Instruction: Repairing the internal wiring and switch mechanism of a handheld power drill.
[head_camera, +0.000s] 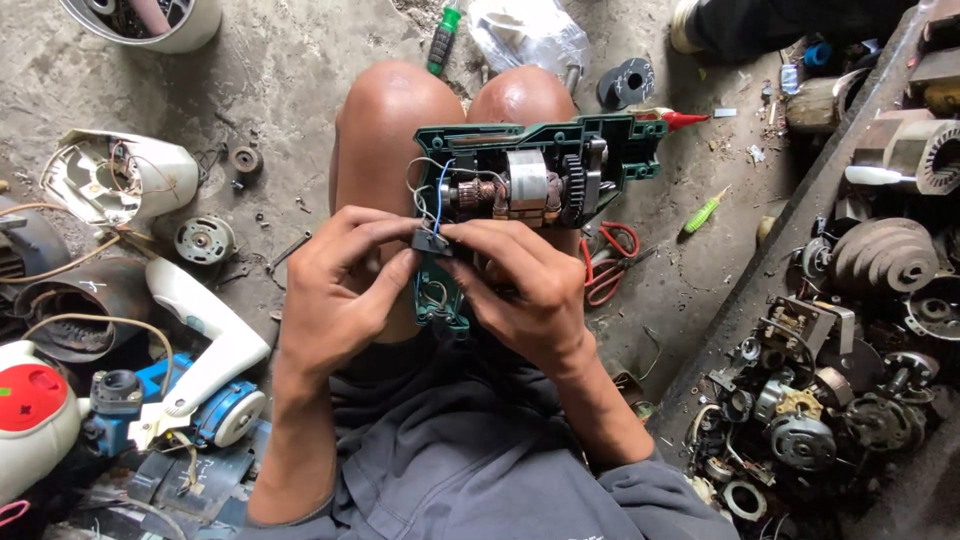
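Grey shirt cloth (470, 470) fills the bottom of the view, and the bare forearms rise from it toward the open green power-tool housing (600, 135), which lies across the person's knees (400, 110).

Far left of the housing, on the concrete floor (290, 60), sit a cracked white appliance shell (120, 175), a small round motor (204, 240) and a white-and-blue appliance body (205, 340).

Just left of the housing's grip, the left hand (340, 290) curls in. Its thumb and forefinger pinch a small black switch part (430, 241), and the other fingers are folded beneath. The part sits at the top of the grip, just below the motor armature (525, 185), and is tied to it by thin white and blue wires (440, 185).

The right hand (525, 290) meets it from the other side. Its fingertips press together on the same black part, and its palm covers the lower grip.

The work in hand looks like fine fingertip handling of this wired part right at its seat in the housing. Since the leads are short and thin, any further handling calls for small, steady pinches and no pull on the wires. The housing also needs to stay level on the knees.

Right of the housing lie red-handled pliers (610, 265) and a green screwdriver (705, 212). Farther right is a heap of motor parts (830, 400).
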